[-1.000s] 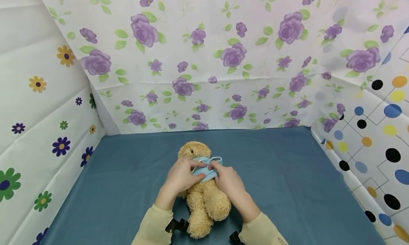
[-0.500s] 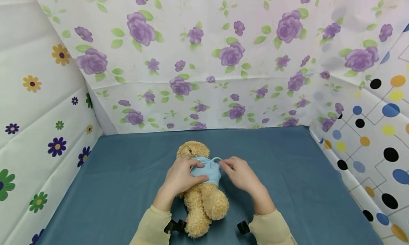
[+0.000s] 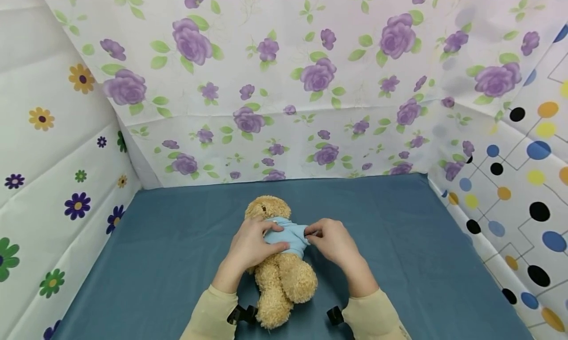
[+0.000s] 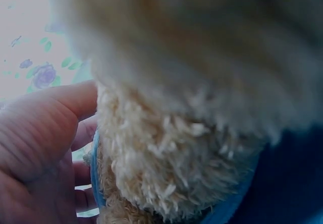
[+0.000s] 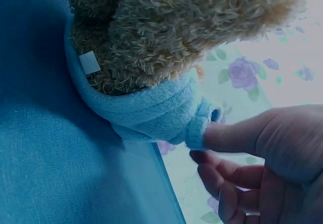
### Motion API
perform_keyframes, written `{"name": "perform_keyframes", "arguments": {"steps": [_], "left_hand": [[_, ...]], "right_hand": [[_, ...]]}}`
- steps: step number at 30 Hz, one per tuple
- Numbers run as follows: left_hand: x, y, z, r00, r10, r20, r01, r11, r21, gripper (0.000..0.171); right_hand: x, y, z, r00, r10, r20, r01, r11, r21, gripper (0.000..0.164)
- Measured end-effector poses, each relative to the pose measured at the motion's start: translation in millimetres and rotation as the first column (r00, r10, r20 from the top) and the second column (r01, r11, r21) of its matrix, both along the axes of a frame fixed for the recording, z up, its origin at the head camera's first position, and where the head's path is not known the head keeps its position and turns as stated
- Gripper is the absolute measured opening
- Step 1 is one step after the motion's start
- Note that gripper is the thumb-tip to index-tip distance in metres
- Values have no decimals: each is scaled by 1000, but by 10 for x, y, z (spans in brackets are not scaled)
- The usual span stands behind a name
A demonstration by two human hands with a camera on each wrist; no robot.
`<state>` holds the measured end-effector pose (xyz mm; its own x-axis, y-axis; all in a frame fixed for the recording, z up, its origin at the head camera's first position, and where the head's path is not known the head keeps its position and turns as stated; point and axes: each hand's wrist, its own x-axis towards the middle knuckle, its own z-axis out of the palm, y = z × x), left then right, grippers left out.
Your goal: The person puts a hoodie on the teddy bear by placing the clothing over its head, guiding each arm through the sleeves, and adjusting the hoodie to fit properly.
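A tan plush teddy bear (image 3: 279, 286) lies on its back, head away from me, wearing a light blue shirt (image 3: 286, 236). My left hand (image 3: 250, 241) grips the bear's left-hand side, thumb and index finger spread over the shirt. The left wrist view has the bear's fur (image 4: 161, 153) filling most of it, with the thumb alongside. On the other side my right hand (image 3: 335, 241) pinches the shirt's sleeve and holds it out from the body. Up close in the right wrist view, thumb and fingertips meet at the sleeve cuff (image 5: 198, 130). The bear's arms are hidden.
A blue-green cloth (image 3: 386, 221) covers the table. Behind it hangs a white sheet with purple roses (image 3: 319, 74). Patterned sheets close off both sides, flowers on the left (image 3: 77, 204) and coloured dots on the right (image 3: 539, 212). A small white tag (image 5: 90, 62) shows beneath the shirt hem.
My right hand has moved off the shirt front to the right, first pinching a thin loop, and now the sleeve, which is pulled outward. The left hand stays on the bear.
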<state>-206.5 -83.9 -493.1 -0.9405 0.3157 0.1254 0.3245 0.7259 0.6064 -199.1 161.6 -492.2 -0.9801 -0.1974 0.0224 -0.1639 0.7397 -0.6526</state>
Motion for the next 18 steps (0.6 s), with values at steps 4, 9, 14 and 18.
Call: {"name": "perform_keyframes", "arguments": {"steps": [4,9,14,18], "left_hand": [[-14,-12,2,1000,-1,-11,1,1000,12,39],[-16,-18,-12,1000,-4,-15,4,1000,12,40],[-11,-10,-19,1000,-10,-14,10,1000,17,40],[6,5,-10,1000,-24,-10,24,999,33,41]], "right_hand": [[8,-22,-14,999,12,-30,-10,998,59,15],[3,-53,-49,999,19,-42,-15,995,101,13],[-4,-12,-54,996,84,-15,-82,995,64,10],[13,0,-38,989,150,-9,-150,987,59,5]]}}
